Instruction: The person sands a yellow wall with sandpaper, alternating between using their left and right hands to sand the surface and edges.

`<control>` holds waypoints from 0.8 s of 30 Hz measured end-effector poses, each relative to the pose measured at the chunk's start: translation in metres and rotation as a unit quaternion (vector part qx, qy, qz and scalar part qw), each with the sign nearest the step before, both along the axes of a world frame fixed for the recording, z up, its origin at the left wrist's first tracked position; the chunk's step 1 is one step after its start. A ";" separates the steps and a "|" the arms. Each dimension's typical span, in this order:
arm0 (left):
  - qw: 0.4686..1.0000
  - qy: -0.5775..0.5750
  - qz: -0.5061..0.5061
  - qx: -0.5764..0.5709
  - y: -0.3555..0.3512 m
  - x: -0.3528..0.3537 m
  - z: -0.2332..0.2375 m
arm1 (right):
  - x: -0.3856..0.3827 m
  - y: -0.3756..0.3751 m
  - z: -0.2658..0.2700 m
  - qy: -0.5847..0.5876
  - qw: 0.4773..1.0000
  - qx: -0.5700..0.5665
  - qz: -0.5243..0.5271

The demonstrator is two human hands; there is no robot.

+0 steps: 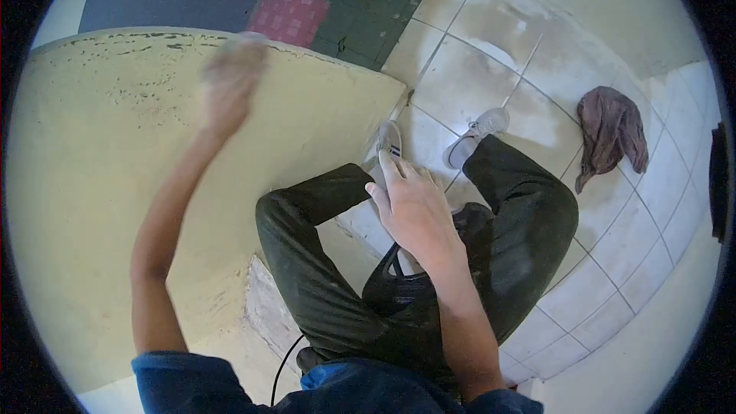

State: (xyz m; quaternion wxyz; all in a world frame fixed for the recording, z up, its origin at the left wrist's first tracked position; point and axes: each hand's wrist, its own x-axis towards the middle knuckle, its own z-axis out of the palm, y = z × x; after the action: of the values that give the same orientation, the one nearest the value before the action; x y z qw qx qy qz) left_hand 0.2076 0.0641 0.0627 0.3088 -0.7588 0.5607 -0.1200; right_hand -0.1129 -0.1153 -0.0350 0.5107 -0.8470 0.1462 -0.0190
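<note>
My left hand (pixel 234 80) is stretched out against the upper part of a yellow painted wall (pixel 100 207), near its edge. Motion smears its fingers, and a pale patch at the fingertips is too blurred to make out. Around that spot the paint (pixel 146 96) is chipped and pitted. Over my lap hangs my right hand (pixel 418 211), fingers extended and slightly apart, with nothing seen in it. It is between my bent knees, in dark trousers (pixel 529 230).
A brown cloth (pixel 609 134) lies crumpled on the white tiled floor (pixel 475 61) to the right. Beyond the wall's edge are dark panels with a pink patterned patch (pixel 290 19). A black cord (pixel 284 368) runs beside my left hip.
</note>
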 end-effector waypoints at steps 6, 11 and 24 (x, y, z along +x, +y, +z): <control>0.962 -0.244 0.068 -0.100 0.038 -0.027 0.114 | 0.006 0.018 0.002 0.035 0.997 0.009 0.061; 0.972 -0.029 0.227 0.049 -0.016 -0.005 -0.024 | 0.019 0.031 -0.003 0.035 0.998 0.015 0.058; 0.998 0.017 0.054 0.010 0.086 -0.057 0.036 | 0.046 0.062 0.008 0.005 0.995 0.004 0.103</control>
State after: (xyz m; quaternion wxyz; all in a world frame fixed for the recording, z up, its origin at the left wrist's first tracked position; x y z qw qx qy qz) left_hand 0.1506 0.1500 0.0989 0.3128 -0.7870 0.5250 -0.0843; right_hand -0.0672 -0.0531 -0.0267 0.5129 -0.8555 0.0605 0.0385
